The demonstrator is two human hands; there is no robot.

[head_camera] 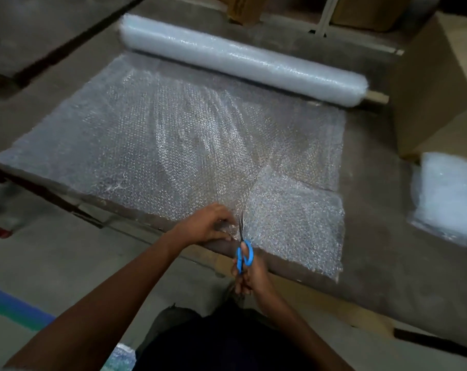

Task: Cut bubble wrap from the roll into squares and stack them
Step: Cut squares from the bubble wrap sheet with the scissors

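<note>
So the clear bubble wrap sheet (pixel 160 135) is unrolled flat across the dusty brown desk (pixel 374 223), running back to the fat white bubble wrap roll (pixel 240 58) on its cardboard core at the far side. The near edge of the sheet hangs right at the desk's front edge, and that's where the blue-handled scissors (pixel 243 250) are biting in, blades pointing away from the person. The right hand (pixel 249 274) grips the scissor handles, the left hand (pixel 208 224) pinches the sheet just left of the blades. Off to the right, a stack of cut bubble wrap squares (pixel 449 199) sits near a big brown cardboard box (pixel 427 84); can't see what's in it. Bare desk between sheet and stack.
</note>
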